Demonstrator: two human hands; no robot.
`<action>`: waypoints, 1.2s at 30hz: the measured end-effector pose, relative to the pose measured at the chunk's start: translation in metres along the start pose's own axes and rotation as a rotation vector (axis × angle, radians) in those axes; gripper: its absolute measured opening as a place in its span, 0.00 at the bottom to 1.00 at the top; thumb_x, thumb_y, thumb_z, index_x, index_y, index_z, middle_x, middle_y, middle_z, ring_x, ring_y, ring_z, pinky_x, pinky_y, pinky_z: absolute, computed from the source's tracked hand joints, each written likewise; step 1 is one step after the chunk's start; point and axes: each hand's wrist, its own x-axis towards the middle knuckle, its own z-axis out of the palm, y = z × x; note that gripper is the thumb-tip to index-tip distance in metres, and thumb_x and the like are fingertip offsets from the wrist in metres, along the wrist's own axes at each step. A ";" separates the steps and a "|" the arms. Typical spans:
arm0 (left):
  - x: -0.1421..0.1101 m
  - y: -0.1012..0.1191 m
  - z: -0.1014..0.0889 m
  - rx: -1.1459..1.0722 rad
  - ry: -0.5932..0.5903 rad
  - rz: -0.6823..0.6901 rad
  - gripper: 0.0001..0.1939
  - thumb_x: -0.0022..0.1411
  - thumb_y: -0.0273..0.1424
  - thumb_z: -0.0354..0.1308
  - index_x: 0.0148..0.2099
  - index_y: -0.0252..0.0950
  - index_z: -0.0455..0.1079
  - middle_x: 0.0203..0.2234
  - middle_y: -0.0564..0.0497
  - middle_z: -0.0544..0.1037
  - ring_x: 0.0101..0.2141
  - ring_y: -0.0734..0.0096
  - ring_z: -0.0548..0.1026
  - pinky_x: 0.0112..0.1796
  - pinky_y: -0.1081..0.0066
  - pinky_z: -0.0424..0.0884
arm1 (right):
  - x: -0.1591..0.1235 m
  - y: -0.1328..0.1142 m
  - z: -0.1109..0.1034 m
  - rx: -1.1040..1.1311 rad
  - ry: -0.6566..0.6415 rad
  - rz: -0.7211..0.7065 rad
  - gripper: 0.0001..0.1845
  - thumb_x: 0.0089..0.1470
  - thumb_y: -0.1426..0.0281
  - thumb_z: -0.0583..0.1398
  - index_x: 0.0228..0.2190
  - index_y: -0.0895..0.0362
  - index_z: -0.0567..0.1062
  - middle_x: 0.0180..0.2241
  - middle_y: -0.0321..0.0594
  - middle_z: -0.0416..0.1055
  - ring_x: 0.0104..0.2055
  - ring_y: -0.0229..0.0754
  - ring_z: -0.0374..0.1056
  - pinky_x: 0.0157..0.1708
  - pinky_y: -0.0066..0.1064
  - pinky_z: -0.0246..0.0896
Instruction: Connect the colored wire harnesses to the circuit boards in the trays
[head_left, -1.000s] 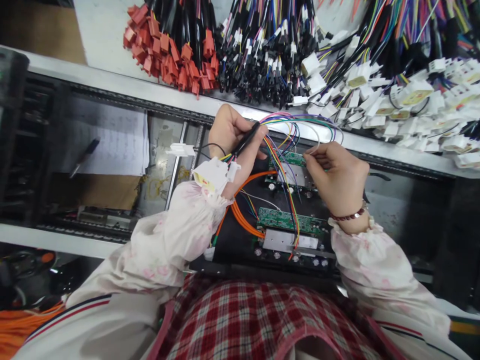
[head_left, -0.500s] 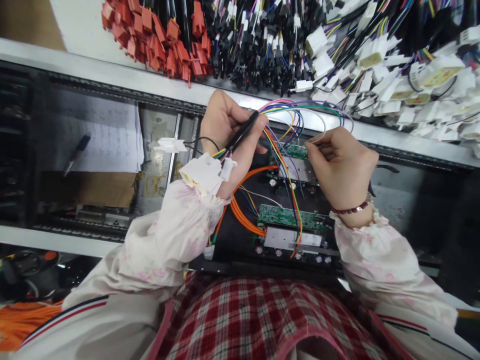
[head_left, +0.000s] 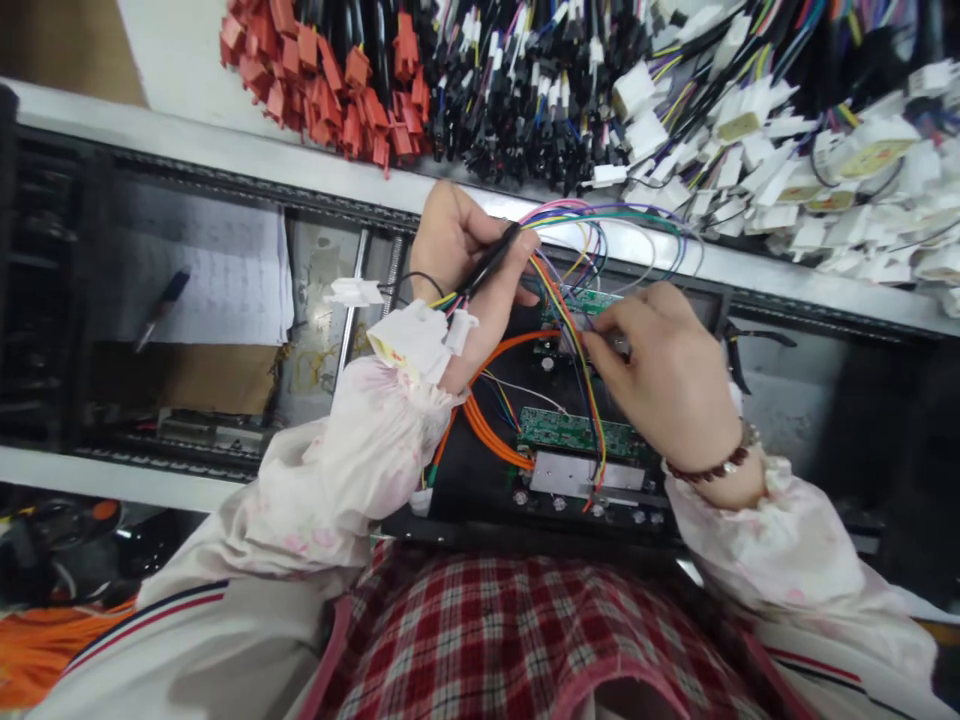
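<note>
Head cam here: left hand [head_left: 461, 265] was closed around a black-sleeved wire bundle [head_left: 491, 262], right hand [head_left: 667, 385] pinched just over a green circuit board [head_left: 581, 300], can't tell on what. Board sat on a black panel [head_left: 480, 490], tight under the metal rail [head_left: 225, 150].

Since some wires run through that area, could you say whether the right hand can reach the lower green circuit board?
Probably yes: the right hand sits just above the lower green circuit board, and only coloured wires cross its right end.
</note>
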 end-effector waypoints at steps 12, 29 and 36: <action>0.003 -0.009 0.003 -0.063 -0.008 -0.005 0.12 0.62 0.32 0.66 0.35 0.41 0.63 0.31 0.54 0.76 0.30 0.71 0.80 0.21 0.73 0.76 | 0.007 0.029 0.012 0.157 0.146 0.140 0.05 0.62 0.67 0.59 0.38 0.52 0.75 0.36 0.40 0.78 0.38 0.45 0.75 0.39 0.38 0.69; 0.002 -0.004 0.000 -0.024 -0.032 -0.044 0.11 0.62 0.32 0.66 0.34 0.41 0.64 0.30 0.53 0.82 0.28 0.71 0.80 0.20 0.73 0.75 | 0.013 0.034 0.024 0.198 0.186 0.185 0.05 0.58 0.67 0.61 0.35 0.55 0.76 0.31 0.39 0.78 0.33 0.42 0.75 0.35 0.34 0.69; 0.003 -0.005 -0.001 -0.059 -0.009 0.051 0.17 0.60 0.29 0.69 0.34 0.42 0.60 0.26 0.55 0.81 0.25 0.70 0.81 0.16 0.75 0.72 | 0.011 0.034 0.023 0.181 0.166 0.177 0.04 0.60 0.67 0.60 0.36 0.52 0.75 0.32 0.37 0.77 0.34 0.44 0.75 0.36 0.38 0.70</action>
